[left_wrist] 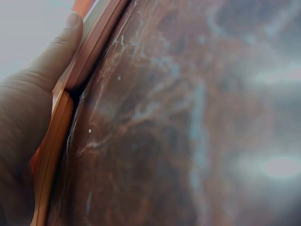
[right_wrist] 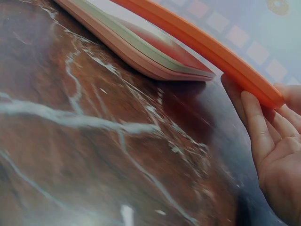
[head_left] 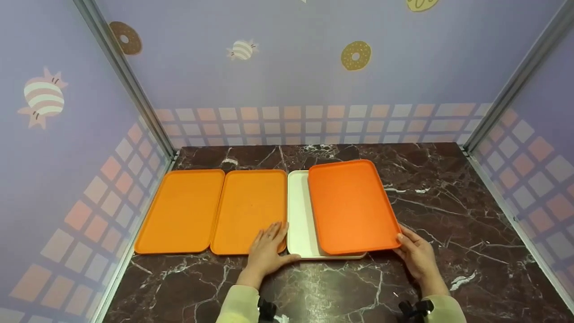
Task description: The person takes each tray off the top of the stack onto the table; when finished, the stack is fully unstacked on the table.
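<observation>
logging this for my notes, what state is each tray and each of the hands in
Far-left orange tray: flat, empty
Middle orange tray: flat
Red-orange tray: near right corner lifted
White tray: flat, partly hidden beneath the red-orange tray
Left hand: resting on the middle orange tray, thumb at the white tray's edge
Right hand: pinching the red-orange tray's near right corner

No text or numbers can be read.

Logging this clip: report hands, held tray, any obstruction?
Right hand grips red-orange tray by corner, over white tray. Left hand rests on adjacent orange tray. No obstruction visible.
</observation>
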Demonstrator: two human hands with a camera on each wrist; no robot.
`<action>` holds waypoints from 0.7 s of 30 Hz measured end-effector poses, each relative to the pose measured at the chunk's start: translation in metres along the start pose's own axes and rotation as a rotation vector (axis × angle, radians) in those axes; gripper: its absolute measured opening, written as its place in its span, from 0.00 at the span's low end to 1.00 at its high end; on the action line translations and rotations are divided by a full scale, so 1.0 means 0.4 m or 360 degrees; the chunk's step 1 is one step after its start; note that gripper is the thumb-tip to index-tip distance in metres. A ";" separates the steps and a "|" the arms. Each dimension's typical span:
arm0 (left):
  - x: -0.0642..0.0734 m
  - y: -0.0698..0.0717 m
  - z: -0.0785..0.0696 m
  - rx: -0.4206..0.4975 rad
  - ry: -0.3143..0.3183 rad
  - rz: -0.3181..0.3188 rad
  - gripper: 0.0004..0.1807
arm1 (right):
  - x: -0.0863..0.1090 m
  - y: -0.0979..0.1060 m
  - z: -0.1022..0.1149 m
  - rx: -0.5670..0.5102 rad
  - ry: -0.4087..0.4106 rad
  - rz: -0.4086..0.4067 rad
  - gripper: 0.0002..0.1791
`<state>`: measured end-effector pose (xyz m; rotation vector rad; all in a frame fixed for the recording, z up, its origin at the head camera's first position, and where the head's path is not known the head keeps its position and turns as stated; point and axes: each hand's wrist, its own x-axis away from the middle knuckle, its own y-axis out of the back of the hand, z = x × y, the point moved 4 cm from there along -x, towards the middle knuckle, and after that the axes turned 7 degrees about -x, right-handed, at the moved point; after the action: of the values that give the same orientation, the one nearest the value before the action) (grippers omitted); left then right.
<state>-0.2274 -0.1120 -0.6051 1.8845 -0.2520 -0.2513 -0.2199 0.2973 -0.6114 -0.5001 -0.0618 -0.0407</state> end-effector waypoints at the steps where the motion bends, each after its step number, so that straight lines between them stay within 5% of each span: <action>1: 0.000 0.000 0.000 -0.0005 0.0000 0.0000 0.59 | 0.000 0.005 0.005 -0.0015 0.0006 0.0013 0.19; 21: 0.006 0.000 -0.004 0.0021 0.0006 0.0006 0.59 | 0.016 0.142 0.092 -0.0209 0.0049 -0.0034 0.21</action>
<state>-0.2248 -0.1114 -0.6049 1.8970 -0.2549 -0.2440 -0.2124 0.3645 -0.6060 -0.6301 -0.0346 -0.0737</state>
